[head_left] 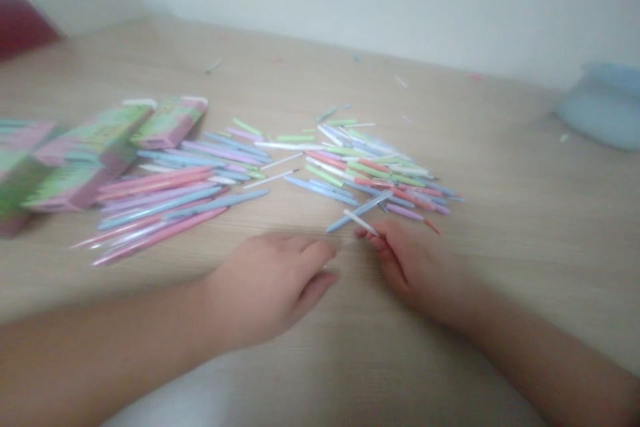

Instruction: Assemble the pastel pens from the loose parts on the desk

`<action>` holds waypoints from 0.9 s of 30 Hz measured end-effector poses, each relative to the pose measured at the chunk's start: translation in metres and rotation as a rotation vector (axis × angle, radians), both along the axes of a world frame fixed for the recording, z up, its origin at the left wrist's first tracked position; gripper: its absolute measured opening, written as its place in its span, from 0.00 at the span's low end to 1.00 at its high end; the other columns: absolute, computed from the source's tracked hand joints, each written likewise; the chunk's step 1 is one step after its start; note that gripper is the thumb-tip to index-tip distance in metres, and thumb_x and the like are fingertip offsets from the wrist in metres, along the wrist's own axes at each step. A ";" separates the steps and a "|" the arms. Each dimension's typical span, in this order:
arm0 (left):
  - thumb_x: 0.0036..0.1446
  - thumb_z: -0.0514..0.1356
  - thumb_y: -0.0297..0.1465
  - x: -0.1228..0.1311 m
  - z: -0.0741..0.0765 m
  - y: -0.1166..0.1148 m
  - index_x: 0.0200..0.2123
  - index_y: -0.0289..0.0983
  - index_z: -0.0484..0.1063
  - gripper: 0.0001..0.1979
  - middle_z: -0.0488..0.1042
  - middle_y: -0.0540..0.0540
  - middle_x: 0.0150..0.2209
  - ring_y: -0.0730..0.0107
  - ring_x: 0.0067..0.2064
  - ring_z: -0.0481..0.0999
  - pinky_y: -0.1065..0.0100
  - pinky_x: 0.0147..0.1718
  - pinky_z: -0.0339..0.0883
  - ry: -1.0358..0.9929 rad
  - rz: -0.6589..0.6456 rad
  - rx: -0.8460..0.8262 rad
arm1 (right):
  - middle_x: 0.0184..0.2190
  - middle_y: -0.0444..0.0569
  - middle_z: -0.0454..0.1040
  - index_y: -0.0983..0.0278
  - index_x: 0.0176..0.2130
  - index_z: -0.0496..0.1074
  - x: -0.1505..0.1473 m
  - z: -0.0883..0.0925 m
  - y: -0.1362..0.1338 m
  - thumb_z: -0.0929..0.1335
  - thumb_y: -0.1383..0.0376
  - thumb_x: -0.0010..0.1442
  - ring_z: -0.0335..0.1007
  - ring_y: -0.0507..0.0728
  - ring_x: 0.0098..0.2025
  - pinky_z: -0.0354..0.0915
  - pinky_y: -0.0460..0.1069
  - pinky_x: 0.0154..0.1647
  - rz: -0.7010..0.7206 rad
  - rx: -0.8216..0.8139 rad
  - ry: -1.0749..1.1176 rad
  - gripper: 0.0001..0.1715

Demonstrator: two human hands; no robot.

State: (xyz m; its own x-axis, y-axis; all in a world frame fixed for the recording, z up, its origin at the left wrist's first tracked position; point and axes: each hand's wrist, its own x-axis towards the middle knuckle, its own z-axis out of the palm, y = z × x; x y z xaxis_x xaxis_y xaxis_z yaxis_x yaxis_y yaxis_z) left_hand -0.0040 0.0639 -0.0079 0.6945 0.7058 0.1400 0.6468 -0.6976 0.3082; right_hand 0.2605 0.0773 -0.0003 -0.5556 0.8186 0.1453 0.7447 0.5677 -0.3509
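Observation:
My right hand (415, 267) pinches a thin white pen piece (361, 222) between thumb and fingertips, its free end pointing up and left. Just beyond the fingertips lies a blue pen (345, 219) with a clear end, at the near edge of a heap of loose pen parts (375, 167) in white, green, orange, blue and purple. My left hand (275, 283) hovers low over the table with its thumb and forefinger apart, and nothing shows clearly between them. Farther left, pink, purple and blue pens (160, 213) lie side by side in a pile. Motion blurs the view.
Several green-and-pink boxes (110, 140) lie on the wooden table (500, 347) at the left. A pale blue bag-like thing (600, 107) is at the right edge. Small scraps and a short stick (214, 67) lie toward the white wall (375, 0).

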 end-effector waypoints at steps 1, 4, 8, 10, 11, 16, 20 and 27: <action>0.75 0.54 0.40 0.000 0.000 0.001 0.51 0.42 0.74 0.12 0.82 0.46 0.44 0.53 0.45 0.83 0.54 0.43 0.76 -0.005 0.009 -0.014 | 0.36 0.51 0.80 0.61 0.43 0.70 -0.002 0.000 -0.003 0.57 0.63 0.77 0.76 0.61 0.36 0.67 0.54 0.37 -0.008 -0.007 -0.004 0.15; 0.76 0.54 0.42 0.000 -0.001 0.003 0.55 0.43 0.75 0.15 0.82 0.44 0.50 0.54 0.50 0.83 0.53 0.50 0.76 -0.013 0.022 -0.039 | 0.31 0.48 0.78 0.60 0.40 0.69 -0.010 0.002 -0.015 0.58 0.64 0.77 0.75 0.60 0.32 0.65 0.53 0.34 -0.027 -0.033 0.001 0.15; 0.75 0.55 0.41 0.002 0.000 0.004 0.56 0.44 0.76 0.15 0.82 0.45 0.49 0.55 0.51 0.82 0.55 0.51 0.75 -0.013 0.020 -0.098 | 0.30 0.45 0.76 0.59 0.38 0.67 -0.020 0.011 -0.028 0.60 0.66 0.76 0.72 0.57 0.29 0.64 0.51 0.31 -0.016 -0.088 0.083 0.12; 0.75 0.55 0.40 0.003 0.002 0.004 0.54 0.44 0.77 0.14 0.82 0.46 0.47 0.56 0.49 0.82 0.55 0.50 0.75 -0.006 0.018 -0.124 | 0.31 0.45 0.76 0.59 0.38 0.67 -0.024 0.015 -0.030 0.61 0.68 0.75 0.72 0.57 0.29 0.65 0.51 0.32 0.008 -0.110 0.109 0.12; 0.75 0.55 0.40 0.003 0.003 0.004 0.53 0.44 0.77 0.13 0.82 0.47 0.46 0.56 0.49 0.82 0.54 0.50 0.75 -0.003 0.020 -0.131 | 0.31 0.45 0.76 0.59 0.38 0.67 -0.025 0.016 -0.029 0.61 0.69 0.74 0.72 0.57 0.30 0.65 0.51 0.33 0.019 -0.117 0.118 0.12; 0.76 0.53 0.39 0.002 0.003 0.005 0.56 0.46 0.76 0.15 0.82 0.48 0.47 0.56 0.50 0.81 0.54 0.49 0.73 -0.004 -0.007 -0.128 | 0.30 0.45 0.75 0.59 0.37 0.66 -0.023 0.016 -0.026 0.61 0.69 0.75 0.72 0.57 0.30 0.65 0.51 0.33 0.042 -0.153 0.131 0.12; 0.76 0.53 0.36 0.000 0.003 0.006 0.57 0.46 0.75 0.14 0.82 0.49 0.48 0.59 0.51 0.81 0.57 0.50 0.72 -0.030 -0.072 -0.115 | 0.31 0.45 0.75 0.59 0.38 0.67 -0.021 0.014 -0.024 0.60 0.67 0.76 0.72 0.57 0.31 0.63 0.51 0.32 0.032 -0.174 0.113 0.12; 0.72 0.59 0.31 0.000 0.003 0.002 0.42 0.42 0.75 0.05 0.78 0.50 0.38 0.56 0.41 0.80 0.56 0.41 0.72 0.115 -0.152 -0.002 | 0.32 0.45 0.73 0.60 0.38 0.66 -0.017 0.010 -0.024 0.60 0.66 0.77 0.71 0.57 0.33 0.63 0.52 0.34 -0.001 -0.212 0.117 0.13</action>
